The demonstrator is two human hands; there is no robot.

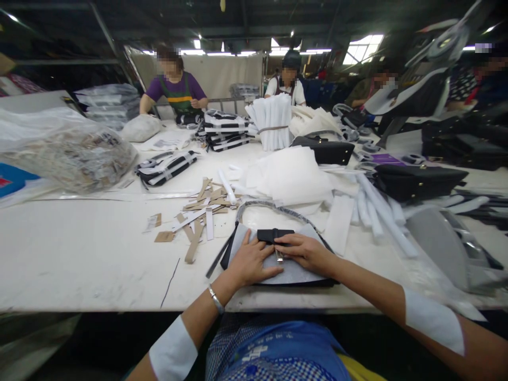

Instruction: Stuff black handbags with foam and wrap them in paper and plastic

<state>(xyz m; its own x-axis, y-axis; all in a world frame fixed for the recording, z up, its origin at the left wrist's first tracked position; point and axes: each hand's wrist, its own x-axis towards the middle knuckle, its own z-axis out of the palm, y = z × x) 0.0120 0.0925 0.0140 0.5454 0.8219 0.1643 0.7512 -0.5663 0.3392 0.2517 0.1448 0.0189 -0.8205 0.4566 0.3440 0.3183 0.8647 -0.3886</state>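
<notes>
A black handbag (224, 259) lies on the table in front of me, with a pale sheet of wrapping (305, 270) over its front. Its wrapped handle (257, 203) arches away toward the far side. My left hand (254, 259) is pressed flat on the sheet, fingers spread. From the other side, my right hand (305, 250) has its fingers together on the bag's black closure strap (274, 234). Just beneath those fingertips shows a small metal clasp (280, 257). The right thumb is mostly hidden.
Cardboard strips (198, 222) lie left of the bag. Beyond it are white paper sheets (293, 174), paper rolls (377, 206) and a black bag (416, 180). A plastic sack (75, 153) stands at left. Co-workers, including a person in purple (174, 87), are across the table.
</notes>
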